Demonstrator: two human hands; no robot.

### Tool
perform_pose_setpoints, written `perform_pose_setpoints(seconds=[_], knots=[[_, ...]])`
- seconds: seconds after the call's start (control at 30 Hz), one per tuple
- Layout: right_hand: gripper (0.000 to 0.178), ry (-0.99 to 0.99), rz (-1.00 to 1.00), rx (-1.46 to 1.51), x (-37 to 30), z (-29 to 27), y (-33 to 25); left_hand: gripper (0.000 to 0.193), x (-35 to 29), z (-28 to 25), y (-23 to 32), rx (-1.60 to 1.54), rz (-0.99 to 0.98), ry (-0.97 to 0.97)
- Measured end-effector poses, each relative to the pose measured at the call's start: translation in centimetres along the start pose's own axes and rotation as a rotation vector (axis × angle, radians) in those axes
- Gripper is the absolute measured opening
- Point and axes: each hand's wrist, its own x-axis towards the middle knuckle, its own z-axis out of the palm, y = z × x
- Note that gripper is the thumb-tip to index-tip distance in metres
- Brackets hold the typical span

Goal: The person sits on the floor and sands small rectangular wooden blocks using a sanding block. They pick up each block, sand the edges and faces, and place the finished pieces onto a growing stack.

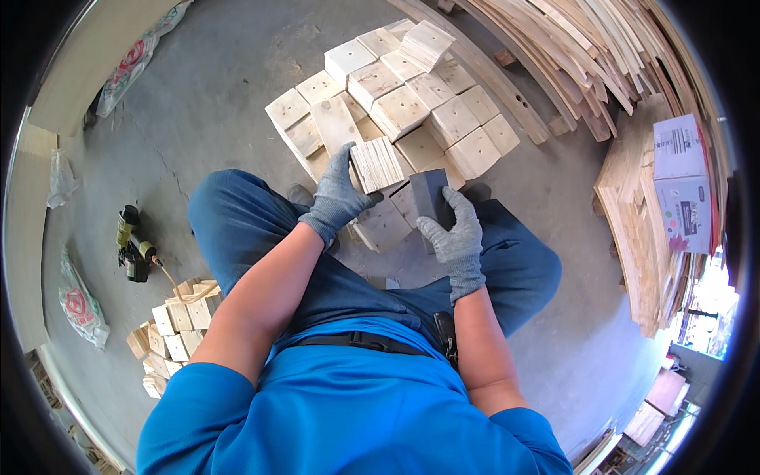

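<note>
Both of my hands wear grey knit gloves. My left hand (338, 196) grips a pale wooden block (377, 165) by its sides, its grained face turned up. Close beside it on the right, my right hand (457, 237) is closed round a dark grey rectangular block (428, 192) that looks like a sanding block. A small gap separates the two held pieces. Both are over the near edge of a stack of wooden blocks (400, 111), which stands on the floor between and beyond my knees. Small dark holes mark many of the stacked faces, and one block sits tilted on top at the far side.
Long planks (546, 67) lie at the far right, with stacked wooden boards (629, 222) and a carton (682, 186) nearer. On the left floor are a nail gun (133, 244) with a hose, a heap of smaller blocks (180, 321) and a plastic bag (81, 310).
</note>
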Motion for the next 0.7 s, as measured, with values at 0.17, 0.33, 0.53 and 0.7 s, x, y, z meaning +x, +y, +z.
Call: perform_pose_setpoints(seconds=[0.17,0.33,0.53,0.7], knots=[[0.075,-0.056,-0.139,-0.042,1.6,1.2,-1.7,0.121,0.6,0.9,-1.9,-0.133,-0.062,-0.037],[0.072,-0.193,-0.299,-0.228,2.9,2.8,-5.8,0.121,0.0,0.5,-0.2,-0.278,-0.091,-0.059],[0.064,-0.246,-0.364,-0.419,4.6,5.4,-6.0,0.105,0.0,0.7,-2.2,-0.088,0.075,-0.026],[0.060,-0.124,-0.294,-0.538,12.2,9.1,-6.5,0.108,0.2,-0.5,1.0,-0.096,0.011,-0.032]])
